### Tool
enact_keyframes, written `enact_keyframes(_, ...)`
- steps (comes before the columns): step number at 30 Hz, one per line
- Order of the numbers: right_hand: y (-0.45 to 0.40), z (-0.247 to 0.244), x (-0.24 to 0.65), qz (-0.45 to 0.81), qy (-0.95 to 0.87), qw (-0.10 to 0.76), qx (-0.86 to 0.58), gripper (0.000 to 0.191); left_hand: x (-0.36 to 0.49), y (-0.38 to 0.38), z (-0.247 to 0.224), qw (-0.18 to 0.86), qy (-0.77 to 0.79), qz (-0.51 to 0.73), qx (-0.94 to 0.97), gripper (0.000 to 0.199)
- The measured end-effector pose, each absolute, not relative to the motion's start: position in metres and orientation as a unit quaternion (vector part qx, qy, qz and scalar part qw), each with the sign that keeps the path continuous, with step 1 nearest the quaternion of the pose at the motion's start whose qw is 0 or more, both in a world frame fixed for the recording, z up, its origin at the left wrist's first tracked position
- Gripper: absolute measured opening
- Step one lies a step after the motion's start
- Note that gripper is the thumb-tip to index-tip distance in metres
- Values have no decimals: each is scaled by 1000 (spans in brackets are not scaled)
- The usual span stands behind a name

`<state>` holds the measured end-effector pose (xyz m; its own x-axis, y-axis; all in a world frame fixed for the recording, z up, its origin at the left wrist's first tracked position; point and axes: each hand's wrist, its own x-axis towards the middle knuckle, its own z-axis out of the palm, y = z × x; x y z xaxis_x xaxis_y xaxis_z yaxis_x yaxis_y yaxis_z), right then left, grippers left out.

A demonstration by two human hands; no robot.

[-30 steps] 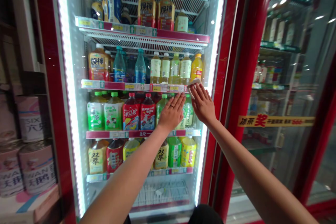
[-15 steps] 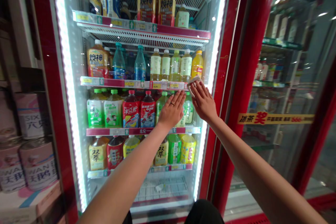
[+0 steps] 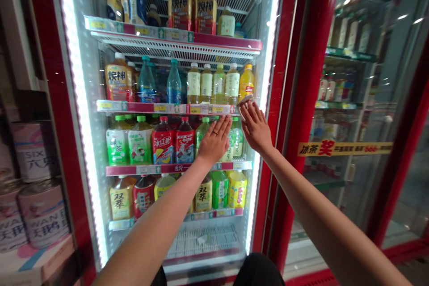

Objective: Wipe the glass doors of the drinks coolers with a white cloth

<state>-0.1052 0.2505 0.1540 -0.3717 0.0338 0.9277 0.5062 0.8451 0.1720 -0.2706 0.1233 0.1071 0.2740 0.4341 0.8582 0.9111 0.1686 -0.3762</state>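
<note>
Both arms reach forward to the glass door of a lit drinks fridge (image 3: 181, 44). My left hand (image 3: 214, 141) rests flat against the glass, fingers out and a ring on one of them, in front of green-capped bottles (image 3: 202, 129). To its right my right hand (image 3: 256, 128) presses a small pale cloth (image 3: 246, 100) to the glass with its fingertips. Most of the cloth is hidden under the fingers. Just above it, behind the glass, stands a yellow bottle with an orange cap (image 3: 247, 81).
Several shelves of bottles fill the fridge, with a wire bottom shelf (image 3: 217, 237) below. A red frame (image 3: 308, 76) separates it from another glass-doored cabinet (image 3: 348, 120) at right. Pink-labelled cans (image 3: 43, 212) are stacked on a box at left. A dark-clothed knee (image 3: 258, 270) shows below.
The whole scene has shifted slightly left in view as the head moved. Both hands stay on the glass in nearly the same place, the cloth still under the right fingers.
</note>
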Motion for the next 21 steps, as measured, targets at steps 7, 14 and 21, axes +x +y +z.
enact_keyframes(7, 268, 149, -88, -210, -790, 547, -181, 74, -269, 119, 108, 521, -555, -233, -605, 89)
enact_keyframes(14, 272, 168, -92, -208, -785, 552, -188, 69, -252, 130, 116, 540, -531, -212, -617, 82)
enact_keyframes(21, 279, 148, -68, -220, -797, 535, -174, 67, -246, 148, 122, 527, -538, -211, -623, 79)
